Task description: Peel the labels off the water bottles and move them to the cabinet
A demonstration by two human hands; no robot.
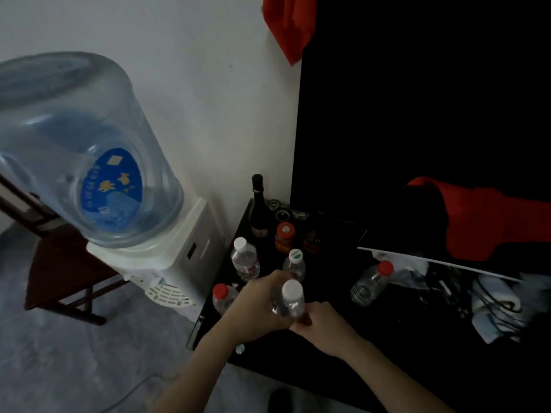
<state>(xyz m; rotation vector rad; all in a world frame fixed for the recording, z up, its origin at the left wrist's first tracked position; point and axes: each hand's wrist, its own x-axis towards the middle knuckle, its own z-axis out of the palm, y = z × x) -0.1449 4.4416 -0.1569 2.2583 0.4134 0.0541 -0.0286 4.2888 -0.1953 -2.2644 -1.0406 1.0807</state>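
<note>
I hold a clear water bottle with a white cap (290,299) upright over the black cabinet top (387,338). My left hand (259,305) wraps its left side, and my right hand (325,326) grips its lower right part. On the cabinet stand a white-capped bottle with a red and white label (245,260), a green-capped bottle (294,263) and a red-capped bottle (222,298) partly behind my left hand. Another red-capped clear bottle (371,281) leans at the right.
A water dispenser (167,257) with a big blue jug (77,150) stands left of the cabinet. A dark glass bottle (258,207) and an orange jar (284,235) are at the back. A black screen (417,114), red cloth (492,216) and cables (492,305) fill the right.
</note>
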